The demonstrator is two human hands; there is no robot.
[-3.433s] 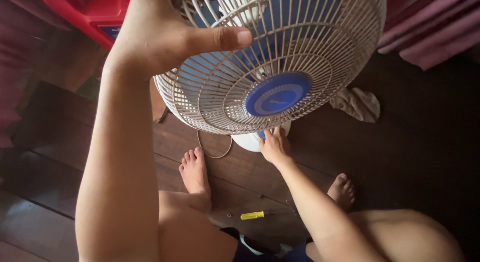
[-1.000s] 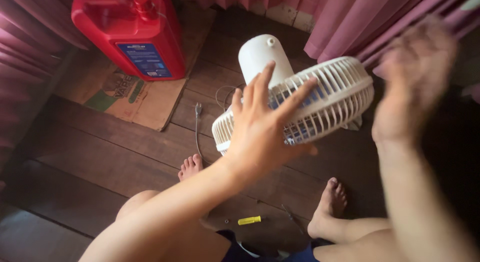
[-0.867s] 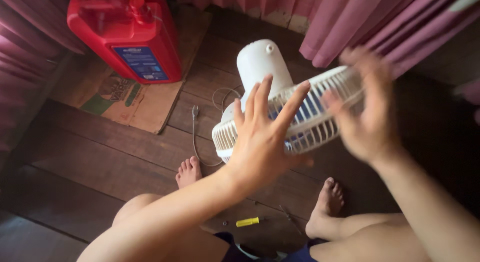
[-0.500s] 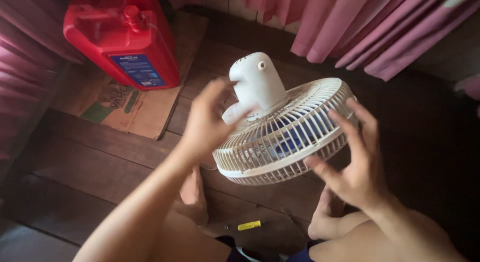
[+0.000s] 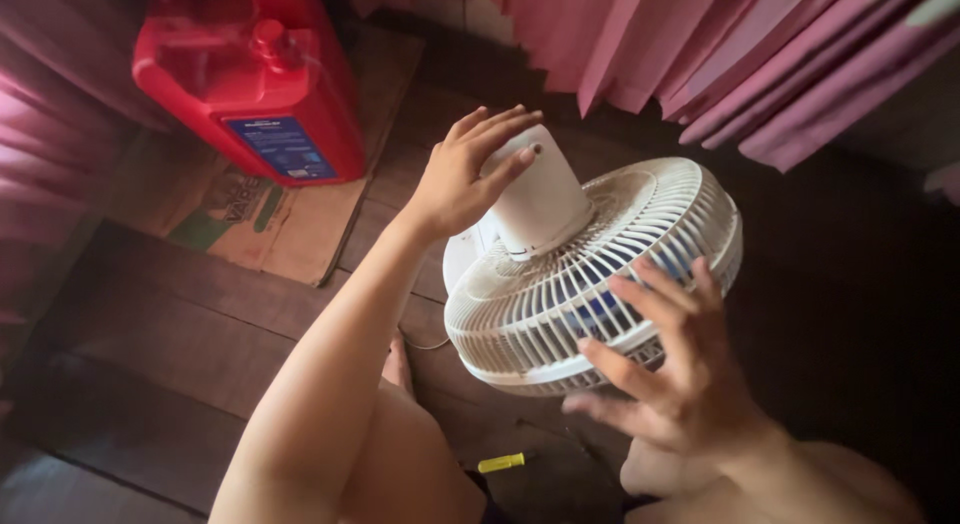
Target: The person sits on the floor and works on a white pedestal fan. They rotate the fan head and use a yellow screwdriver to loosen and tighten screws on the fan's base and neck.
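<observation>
A white electric fan [image 5: 560,304] with a wire cage and blue blades is tipped face down over my legs, its motor housing [image 5: 535,199] pointing up. My left hand [image 5: 465,174] rests against the left side of the motor housing with fingers spread over it. My right hand [image 5: 680,379] is at the near right rim of the cage, fingers apart, touching or just off the wires. Neither hand clearly grips the fan.
A red plastic jerry can [image 5: 260,79] stands on flattened cardboard [image 5: 250,214] at the back left. Pink curtains [image 5: 740,54] hang along the back. A small yellow-handled tool [image 5: 500,463] lies on the dark wooden floor [image 5: 150,354] between my legs.
The fan has turned from facing me to face down, motor up. My left hand slid from the cage to the motor housing; my right hand came down to the cage rim.
</observation>
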